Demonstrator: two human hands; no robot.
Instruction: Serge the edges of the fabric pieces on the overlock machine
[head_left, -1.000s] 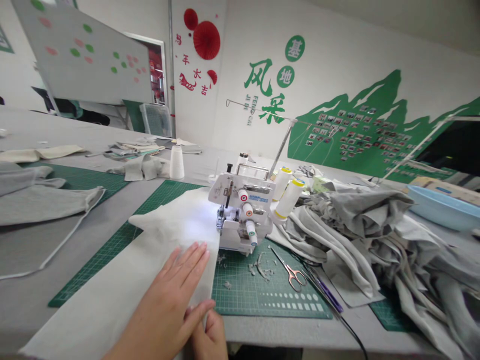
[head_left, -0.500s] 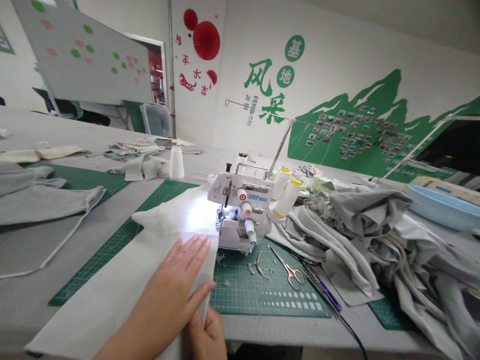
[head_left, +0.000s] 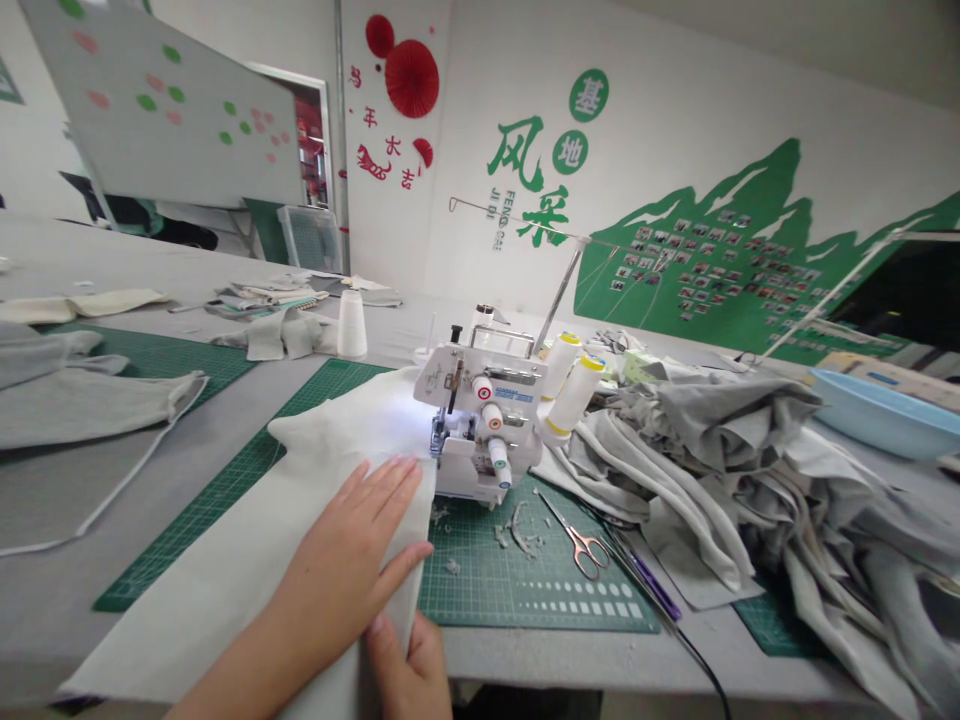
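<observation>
Before the machine (head_left: 521, 425), head view: the cloth (head_left: 232, 560) spreads to its left and toward the wearer, its edge reaching the foot (head_left: 436, 435). Left hand (head_left: 352, 550): flat on the cloth just short of the machine, fingers extended and nearly together. Right hand (head_left: 409, 665): farther from the machine, thumb and fingers pinched on the cloth's edge. Possible faults, as judged: uneven pull between the hands could make the edge stray; a fold could catch; fingertips carried too far forward could meet the foot. Containers: well right of the machine, a basin (head_left: 885, 412), contents not visible; behind it, leftward, a box (head_left: 307, 238), contents indistinct
</observation>
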